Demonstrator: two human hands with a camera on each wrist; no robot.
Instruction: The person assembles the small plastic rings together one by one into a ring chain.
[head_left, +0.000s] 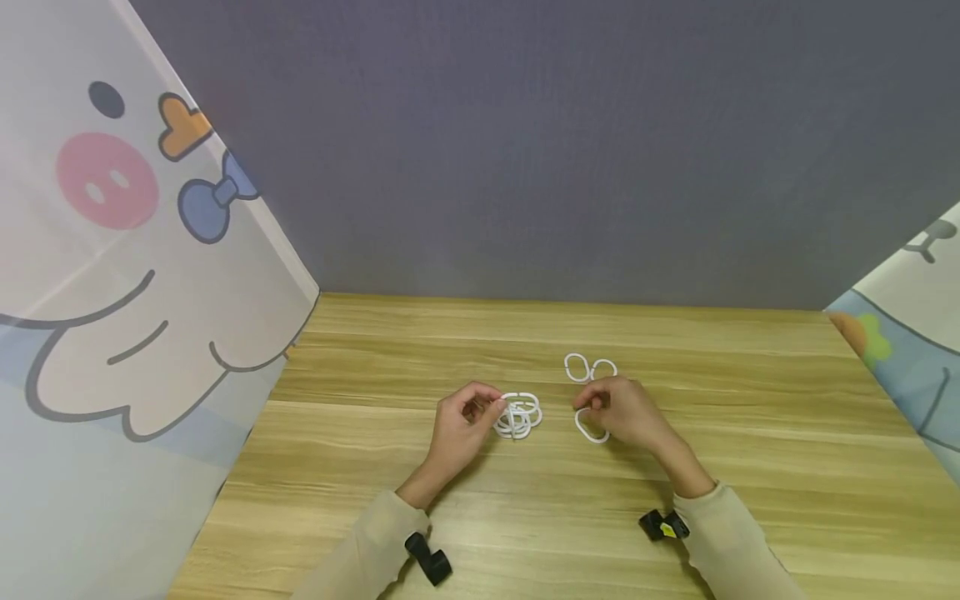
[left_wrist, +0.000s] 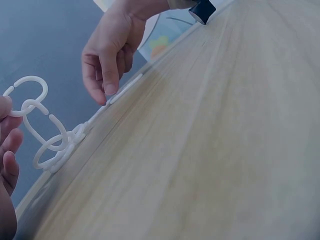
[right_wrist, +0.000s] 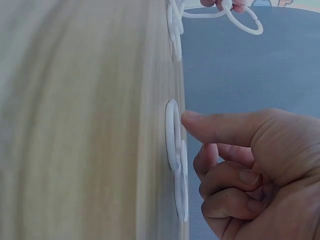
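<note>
In the left wrist view, my left hand (head_left: 462, 423) pinches a white oval plastic ring (left_wrist: 46, 87) between thumb and fingers, lifted above the table. This ring has a small gap in it and is linked to others that trail down into a small heap of white rings (head_left: 537, 415). My right hand (head_left: 626, 412) hovers close over a loose white ring (head_left: 581, 429) lying flat on the wood. Its foremost fingertip reaches right beside the loose rings (right_wrist: 171, 135) in the right wrist view, while the other fingers bend loosely with nothing between them.
Two more white rings, a left one (head_left: 567, 365) and a right one (head_left: 615, 367), lie just beyond my right hand on the wooden table (head_left: 420, 342). A grey panel (head_left: 525, 167) rises behind the table, and a cartoon-printed sheet (head_left: 187, 333) hangs at the left.
</note>
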